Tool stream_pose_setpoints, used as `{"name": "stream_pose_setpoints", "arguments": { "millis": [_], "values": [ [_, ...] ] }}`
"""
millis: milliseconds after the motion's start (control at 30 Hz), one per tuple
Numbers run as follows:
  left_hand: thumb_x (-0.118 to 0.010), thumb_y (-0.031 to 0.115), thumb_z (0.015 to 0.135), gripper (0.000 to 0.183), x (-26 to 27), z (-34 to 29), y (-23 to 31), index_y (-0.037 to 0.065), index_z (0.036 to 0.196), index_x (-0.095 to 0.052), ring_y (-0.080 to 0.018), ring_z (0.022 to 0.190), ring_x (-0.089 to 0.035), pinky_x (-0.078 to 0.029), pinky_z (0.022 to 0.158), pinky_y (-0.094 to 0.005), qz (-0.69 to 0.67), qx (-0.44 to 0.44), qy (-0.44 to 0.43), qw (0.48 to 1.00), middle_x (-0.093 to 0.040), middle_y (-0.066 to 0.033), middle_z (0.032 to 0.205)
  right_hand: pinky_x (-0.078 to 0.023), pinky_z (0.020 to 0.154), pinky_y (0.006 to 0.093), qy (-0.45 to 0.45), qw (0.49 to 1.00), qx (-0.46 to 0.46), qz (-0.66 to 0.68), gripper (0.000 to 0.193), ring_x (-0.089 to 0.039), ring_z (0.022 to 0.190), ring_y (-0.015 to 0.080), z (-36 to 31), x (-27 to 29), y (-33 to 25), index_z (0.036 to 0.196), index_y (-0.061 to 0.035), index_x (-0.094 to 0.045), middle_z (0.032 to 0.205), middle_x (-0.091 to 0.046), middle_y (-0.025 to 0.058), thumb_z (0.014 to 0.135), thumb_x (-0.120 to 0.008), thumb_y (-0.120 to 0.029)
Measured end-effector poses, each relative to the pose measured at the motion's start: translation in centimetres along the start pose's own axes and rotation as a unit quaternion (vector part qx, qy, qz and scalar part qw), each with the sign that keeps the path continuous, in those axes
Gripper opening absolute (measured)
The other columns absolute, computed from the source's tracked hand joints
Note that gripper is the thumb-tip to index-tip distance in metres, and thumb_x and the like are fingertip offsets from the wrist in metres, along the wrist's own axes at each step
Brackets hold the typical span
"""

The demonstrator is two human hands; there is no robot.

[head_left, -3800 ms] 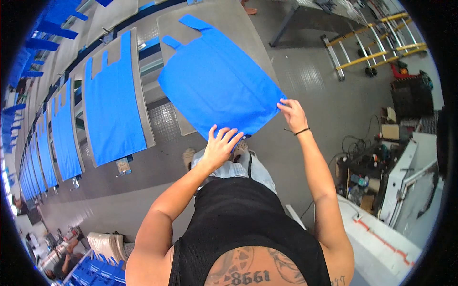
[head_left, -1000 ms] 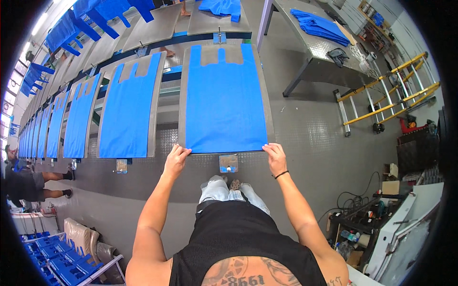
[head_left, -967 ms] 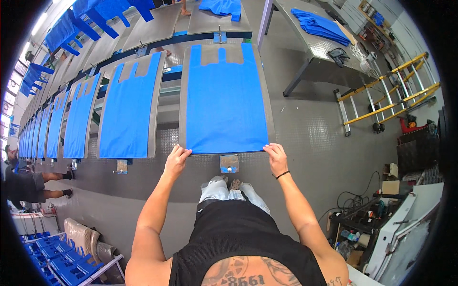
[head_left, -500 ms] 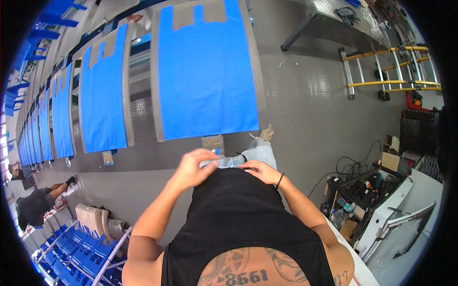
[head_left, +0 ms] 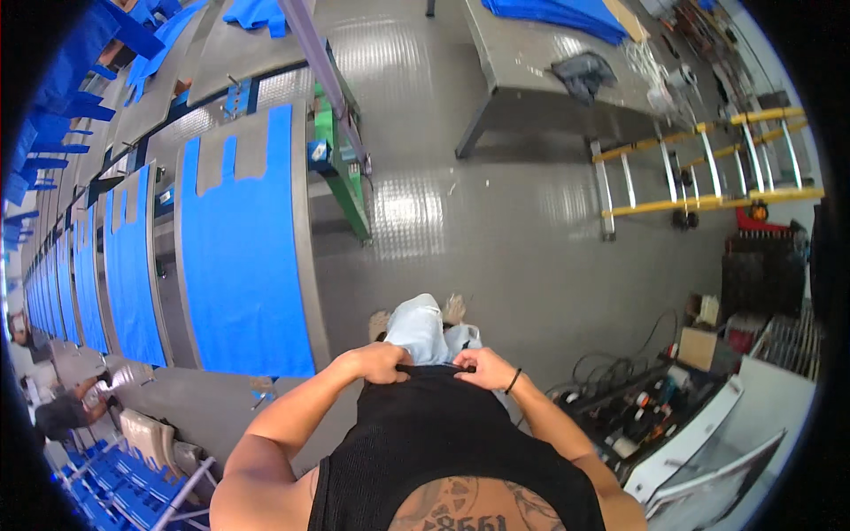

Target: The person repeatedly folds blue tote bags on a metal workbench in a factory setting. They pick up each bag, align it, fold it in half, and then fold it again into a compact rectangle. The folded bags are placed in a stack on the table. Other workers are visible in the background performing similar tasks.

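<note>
Far left: hanging bags (head_left: 40,133), blue, overlapping. Below them, a co-worker (head_left: 62,414) in dark clothing and a rack (head_left: 133,473) of blue pieces. Row of boards recedes along this side, each with a blue bag on it.

Nearest bag (head_left: 246,274): flat on its board (head_left: 251,155), straps pointing away from the wearer, bottom edge toward the wearer. Neither hand on it. Left forearm lies near the lower right corner; contact cannot be judged. Risk: an elbow swing could catch that corner and skew or crease the cloth, particularly if it lies unfastened (not visible).

Left hand (head_left: 381,364): at the waist, fingers curled together on the hem of the black top (head_left: 443,416), above the jeans (head_left: 416,332). Right hand (head_left: 484,368), wristband on: thumb and fingers pinched on the same hem. Possible fault: uneven tension would twist the hem; a loose pinch would let it slip.

Right: metal table (head_left: 522,57) with a blue stack (head_left: 558,18); ladder (head_left: 664,207); cables (head_left: 580,365) beside a cluttered bench (head_left: 620,434). Stepping back that way could snag a foot.
</note>
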State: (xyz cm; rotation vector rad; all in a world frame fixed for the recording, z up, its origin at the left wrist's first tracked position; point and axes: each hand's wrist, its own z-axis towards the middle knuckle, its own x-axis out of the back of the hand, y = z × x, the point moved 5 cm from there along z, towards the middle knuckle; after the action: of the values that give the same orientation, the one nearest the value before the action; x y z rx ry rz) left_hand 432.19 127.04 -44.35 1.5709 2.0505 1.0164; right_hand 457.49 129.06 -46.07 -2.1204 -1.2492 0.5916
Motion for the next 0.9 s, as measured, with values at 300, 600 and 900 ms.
{"name": "stream_pose_setpoints", "arguments": {
  "millis": [300, 600, 900],
  "values": [
    [-0.068, 0.063, 0.094, 0.069, 13.5, 3.7, -4.9, 0.001, 0.123, -0.071, -0.0394, 0.103, -0.073, -0.056, 0.092, -0.0457, -0.164, 0.238, 0.269, 0.919, -0.076, -0.0249, 0.109, -0.05, 0.104, 0.0331, -0.096, 0.994, 0.055, -0.004, 0.037, -0.067, 0.114, 0.0177, 10.0, 21.5, -6.8, 0.131, -0.0025, -0.072, 0.121, -0.076, 0.0088, 0.107, -0.063, -0.029],
    [-0.068, 0.036, 0.096, 0.032, 29.9, 0.3, -9.7, 0.005, 0.099, -0.075, -0.0419, 0.104, -0.073, -0.056, 0.092, -0.0497, -0.309, 0.404, 0.478, 0.716, -0.075, -0.0248, 0.102, -0.04, 0.117, 0.0422, 0.143, 0.958, -0.22, -0.113, 0.081, -0.05, 0.144, 0.0348, 25.6, 45.5, -18.3, 0.155, -0.0039, -0.047, 0.156, -0.05, 0.0272, 0.098, -0.065, -0.057],
    [-0.063, 0.026, 0.096, 0.037, 40.2, 1.5, -6.7, 0.001, 0.123, -0.072, -0.0445, 0.116, -0.068, -0.053, 0.098, -0.051, -0.379, 0.319, 0.392, 0.775, -0.072, -0.0287, 0.119, -0.037, 0.119, 0.0378, 0.178, 0.983, -0.037, 0.024, 0.08, -0.049, 0.145, 0.03, 42.6, 66.0, -32.9, 0.155, 0.0063, -0.042, 0.156, -0.051, 0.025, 0.101, -0.068, -0.047]
  ]
}}
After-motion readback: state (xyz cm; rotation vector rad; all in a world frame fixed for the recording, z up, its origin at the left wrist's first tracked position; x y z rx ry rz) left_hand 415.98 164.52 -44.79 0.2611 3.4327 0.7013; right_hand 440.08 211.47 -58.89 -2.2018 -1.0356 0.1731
